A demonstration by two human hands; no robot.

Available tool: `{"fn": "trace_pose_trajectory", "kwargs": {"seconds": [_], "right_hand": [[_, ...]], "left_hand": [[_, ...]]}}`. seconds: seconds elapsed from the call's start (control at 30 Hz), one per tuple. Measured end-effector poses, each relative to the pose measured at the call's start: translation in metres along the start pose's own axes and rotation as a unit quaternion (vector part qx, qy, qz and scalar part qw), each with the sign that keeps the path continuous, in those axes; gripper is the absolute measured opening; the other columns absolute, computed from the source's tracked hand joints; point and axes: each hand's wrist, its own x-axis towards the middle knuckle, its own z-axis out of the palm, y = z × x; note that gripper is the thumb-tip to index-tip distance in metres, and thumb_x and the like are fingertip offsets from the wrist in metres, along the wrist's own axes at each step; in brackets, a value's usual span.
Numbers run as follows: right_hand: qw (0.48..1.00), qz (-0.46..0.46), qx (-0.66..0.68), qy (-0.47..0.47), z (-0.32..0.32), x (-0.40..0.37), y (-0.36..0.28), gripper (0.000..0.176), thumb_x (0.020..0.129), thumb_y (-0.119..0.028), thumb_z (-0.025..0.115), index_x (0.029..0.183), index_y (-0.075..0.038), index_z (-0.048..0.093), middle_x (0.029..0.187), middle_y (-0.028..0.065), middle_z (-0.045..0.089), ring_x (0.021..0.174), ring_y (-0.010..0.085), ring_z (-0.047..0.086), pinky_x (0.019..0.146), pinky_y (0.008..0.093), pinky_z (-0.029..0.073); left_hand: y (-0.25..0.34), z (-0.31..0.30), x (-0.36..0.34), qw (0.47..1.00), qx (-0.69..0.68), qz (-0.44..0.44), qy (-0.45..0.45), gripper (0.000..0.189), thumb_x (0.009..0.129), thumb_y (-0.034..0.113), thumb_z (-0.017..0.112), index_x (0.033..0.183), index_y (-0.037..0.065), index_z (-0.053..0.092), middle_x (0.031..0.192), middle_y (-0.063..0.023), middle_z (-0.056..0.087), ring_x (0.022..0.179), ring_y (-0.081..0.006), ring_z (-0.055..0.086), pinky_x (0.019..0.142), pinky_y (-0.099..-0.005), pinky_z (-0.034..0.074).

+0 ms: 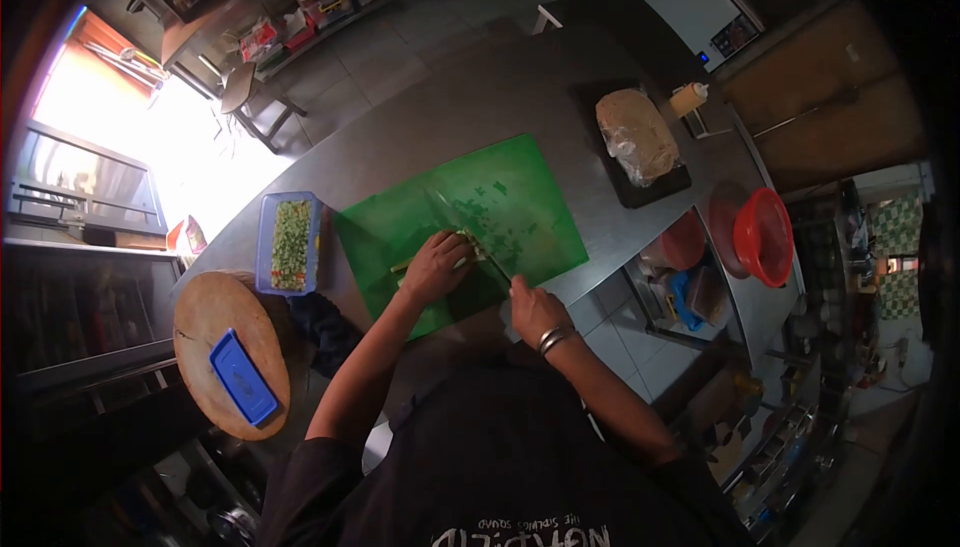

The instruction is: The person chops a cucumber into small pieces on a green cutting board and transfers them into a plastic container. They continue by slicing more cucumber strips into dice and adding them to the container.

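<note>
On the steel table lies a green cutting board [545, 202] with chopped green bits [490, 217] scattered over it. My left hand [437, 267] is closed over some light green stalks [403, 267], whose ends stick out to its left. My right hand [537, 313], with bracelets at the wrist, is wrapped round the handle of a knife [493, 262]. The blade points up and left across the board, close beside my left fingertips and the cut pieces. Left of the board, a clear bluish container [291, 244] holds diced green vegetables with some orange bits.
A round wooden board [200, 347] with a blue lid [243, 377] is at the left, beside a dark cloth [325, 337]. At the right are a wrapped loaf-like block [640, 137] on a dark tray, a bottle [688, 99] and a red bowl [763, 237].
</note>
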Motion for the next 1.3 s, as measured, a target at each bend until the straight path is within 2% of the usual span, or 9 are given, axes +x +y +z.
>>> {"fn": "trace_pose_trajectory", "kwargs": {"seconds": [0.23,0.27,0.4,0.7,0.83,0.93,0.97,1.2,1.3], "right_hand": [[0.989,-0.026,0.091,0.110,0.080,0.054,0.023,0.021,0.095,-0.017,0.048,0.112,-0.008,0.056,0.082,0.0236,0.066,0.076,0.0436,0.066,0.065,0.0554,0.049],[0.986,0.019,0.165,0.035,0.099,0.072,0.034,0.025,0.095,-0.017,0.049,0.118,-0.011,0.056,0.081,0.0227,0.066,0.074,0.0418,0.067,0.064,0.0550,0.050],[0.999,-0.025,-0.034,0.007,0.089,0.068,0.027,0.050,0.091,-0.007,0.046,0.141,-0.002,0.044,0.083,0.0251,0.068,0.076,0.0408,0.069,0.063,0.0507,0.053],[0.997,-0.051,-0.056,0.018,0.050,0.028,0.004,0.062,0.089,-0.006,0.048,0.149,0.003,0.038,0.087,0.0234,0.069,0.079,0.0406,0.069,0.066,0.0493,0.054],[0.999,-0.034,-0.022,0.025,0.058,0.037,0.012,0.043,0.092,-0.010,0.048,0.134,-0.001,0.050,0.087,0.0233,0.068,0.080,0.0398,0.068,0.066,0.0499,0.053],[0.982,0.055,0.176,0.031,0.083,0.056,0.011,0.016,0.091,-0.011,0.054,0.105,-0.003,0.053,0.080,0.0225,0.066,0.075,0.0410,0.067,0.064,0.0518,0.050],[0.997,-0.006,0.073,0.028,0.068,0.050,0.010,0.013,0.092,-0.011,0.051,0.103,-0.003,0.053,0.080,0.0232,0.067,0.075,0.0417,0.067,0.065,0.0517,0.051],[0.998,-0.057,-0.003,0.030,0.024,0.050,0.010,0.016,0.097,-0.015,0.049,0.105,0.000,0.050,0.078,0.0262,0.068,0.076,0.0469,0.068,0.066,0.0563,0.054],[0.998,-0.011,-0.049,-0.047,-0.009,0.032,-0.010,0.027,0.093,-0.008,0.049,0.117,0.003,0.051,0.095,0.0287,0.071,0.090,0.0436,0.071,0.078,0.0519,0.058]], "left_hand": [[-0.015,0.018,0.002,1.000,0.020,-0.007,-0.001,0.028,0.084,0.017,0.075,0.108,0.005,0.071,0.121,-0.0157,0.067,0.119,-0.0378,0.059,0.106,-0.0508,0.043],[-0.011,0.014,0.008,1.000,0.007,0.009,0.007,0.027,0.082,0.016,0.076,0.106,0.004,0.070,0.118,-0.0163,0.068,0.115,-0.0398,0.059,0.104,-0.0508,0.043],[0.014,-0.008,0.011,1.000,-0.018,0.012,-0.017,0.033,0.071,0.009,0.075,0.101,0.001,0.065,0.109,-0.0202,0.058,0.109,-0.0414,0.052,0.096,-0.0517,0.044],[0.002,0.006,0.000,1.000,0.001,0.021,-0.008,0.021,0.076,-0.003,0.068,0.096,0.000,0.063,0.104,-0.0187,0.058,0.103,-0.0410,0.054,0.091,-0.0506,0.045],[0.006,0.001,0.004,1.000,0.014,0.018,-0.013,0.021,0.082,0.003,0.069,0.101,0.000,0.064,0.107,-0.0187,0.061,0.105,-0.0424,0.055,0.091,-0.0516,0.046],[-0.007,0.010,-0.005,0.999,0.042,-0.011,-0.014,0.025,0.083,0.010,0.073,0.105,0.001,0.068,0.117,-0.0170,0.065,0.115,-0.0404,0.056,0.099,-0.0501,0.047],[-0.005,0.008,-0.003,0.999,-0.003,-0.031,-0.024,0.025,0.083,0.011,0.073,0.107,0.002,0.069,0.118,-0.0151,0.065,0.117,-0.0386,0.056,0.101,-0.0481,0.047],[-0.006,-0.015,0.018,0.998,-0.022,0.025,-0.044,0.025,0.078,0.008,0.073,0.103,0.006,0.069,0.114,-0.0130,0.064,0.112,-0.0346,0.056,0.101,-0.0435,0.047],[-0.008,-0.009,0.012,0.998,-0.031,0.042,-0.043,0.024,0.077,0.007,0.072,0.101,0.005,0.068,0.113,-0.0130,0.064,0.111,-0.0342,0.057,0.100,-0.0429,0.047]]}}
